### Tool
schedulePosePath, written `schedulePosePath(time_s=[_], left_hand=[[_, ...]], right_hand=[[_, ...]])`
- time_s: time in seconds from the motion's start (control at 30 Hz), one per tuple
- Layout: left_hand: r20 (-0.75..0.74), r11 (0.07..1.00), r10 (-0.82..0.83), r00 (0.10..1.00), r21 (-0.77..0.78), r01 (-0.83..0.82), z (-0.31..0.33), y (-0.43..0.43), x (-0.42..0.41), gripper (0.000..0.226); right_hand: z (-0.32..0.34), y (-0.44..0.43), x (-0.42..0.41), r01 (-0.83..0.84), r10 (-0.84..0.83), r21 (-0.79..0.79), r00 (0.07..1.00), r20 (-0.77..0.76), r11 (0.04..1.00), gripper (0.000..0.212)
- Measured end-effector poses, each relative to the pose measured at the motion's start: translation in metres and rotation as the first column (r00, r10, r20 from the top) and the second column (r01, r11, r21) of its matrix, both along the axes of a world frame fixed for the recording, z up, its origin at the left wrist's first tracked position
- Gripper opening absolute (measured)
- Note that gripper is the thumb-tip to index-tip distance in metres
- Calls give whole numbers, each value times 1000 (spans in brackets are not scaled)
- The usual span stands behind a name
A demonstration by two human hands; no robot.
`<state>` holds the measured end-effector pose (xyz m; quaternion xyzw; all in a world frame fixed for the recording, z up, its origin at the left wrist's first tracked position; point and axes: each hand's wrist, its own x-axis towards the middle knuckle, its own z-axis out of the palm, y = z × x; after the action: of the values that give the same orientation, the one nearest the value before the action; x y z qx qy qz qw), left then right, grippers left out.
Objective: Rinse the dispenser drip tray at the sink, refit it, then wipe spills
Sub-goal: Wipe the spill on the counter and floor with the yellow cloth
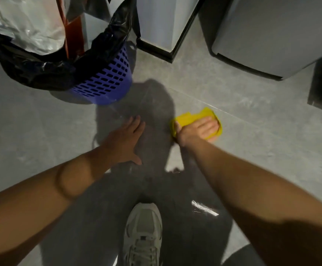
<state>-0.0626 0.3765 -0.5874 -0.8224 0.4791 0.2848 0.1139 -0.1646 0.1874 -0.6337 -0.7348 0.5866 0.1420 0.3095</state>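
Observation:
A yellow cloth [189, 117] lies on the grey tiled floor [252, 150] in front of me. My right hand [201, 130] presses flat on top of it, fingers spread over the cloth. My left hand [126, 140] rests open on the floor to the left of the cloth, palm down, fingers apart, holding nothing. A wet shine [204, 208] shows on the floor near my right forearm. The drip tray and the sink are out of view.
A blue slotted bin [106, 81] with a black liner stands at the upper left. The white base of a cabinet or dispenser [164, 35] and a grey appliance [271, 41] stand at the top. My grey shoe [142, 233] is at the bottom centre.

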Motion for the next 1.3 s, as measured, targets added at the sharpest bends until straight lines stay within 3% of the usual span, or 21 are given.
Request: schedulePosePath(time_s=[0.07, 0.1, 0.17, 0.23, 0.33, 0.4, 0.47, 0.57, 0.67, 0.73, 0.8, 0.87, 0.93, 1.03, 1.13, 1.2, 1.3], left_hand=[[-2, 1000, -10, 1000, -15, 10, -2, 1, 1, 150], [-4, 1000, -11, 1000, -22, 11, -2, 2, 1, 150], [-10, 999, -18, 1000, -28, 18, -3, 4, 3, 152], [-24, 999, -38, 999, -18, 38, -2, 5, 7, 152], [-49, 998, -59, 997, 5, 59, 1, 6, 17, 147], [-61, 997, -71, 996, -2, 71, 5, 9, 23, 142], [-41, 997, -76, 996, -32, 74, 7, 13, 25, 140], [-14, 995, -83, 996, -52, 82, 9, 13, 22, 139], [-17, 995, -85, 996, -60, 84, 10, 15, 17, 137], [-15, 995, -90, 996, -53, 89, 11, 17, 11, 137], [-11, 996, -74, 997, -56, 73, 11, 20, 4, 137], [-8, 995, -74, 997, -62, 74, 10, 19, -5, 136], [-18, 994, -85, 996, -63, 84, 9, 13, -15, 135], [-27, 996, -74, 997, -59, 72, 9, 5, -25, 135], [9, 987, -113, 994, -111, 113, 7, 4, -24, 134], [22, 986, -127, 992, -105, 129, 5, 2, -23, 133], [-18, 991, -130, 991, -45, 129, 6, -7, -23, 135]], right_hand=[[1, -36, 21, -296, 295, -52, 955, -31, 954, 119], [1, -54, 29, -459, 453, -73, 887, -87, 885, 118], [5, -83, 46, -736, 719, -52, 672, -176, 675, 118], [9, -95, 60, -906, 889, 10, 413, -198, 423, 122], [16, -90, 69, -994, 981, -49, -88, -173, -98, 117], [18, -75, 58, -892, 910, -181, -401, -108, -414, 107], [15, -60, 29, -849, 860, -149, -484, -162, -507, 115], [8, -47, -41, -898, 873, -10, -425, -237, -440, 125], [14, -52, -129, -965, 941, -21, -250, -228, -261, 135], [21, -51, -184, -999, 970, -52, 8, -242, -5, 135], [26, -37, -233, -930, 893, -64, 365, -263, 361, 132], [26, -13, -274, -709, 681, -10, 681, -269, 705, 124], [26, 14, -298, -408, 401, 23, 881, -250, 913, 120], [22, 32, -292, -12, 14, 12, 988, -155, 1000, 126], [16, -3, -255, 316, -309, 51, 945, -110, 947, 136], [9, -43, -238, 331, -328, 32, 941, -82, 943, 130], [-2, -107, -224, 64, -71, -75, 993, -94, 995, 124]])
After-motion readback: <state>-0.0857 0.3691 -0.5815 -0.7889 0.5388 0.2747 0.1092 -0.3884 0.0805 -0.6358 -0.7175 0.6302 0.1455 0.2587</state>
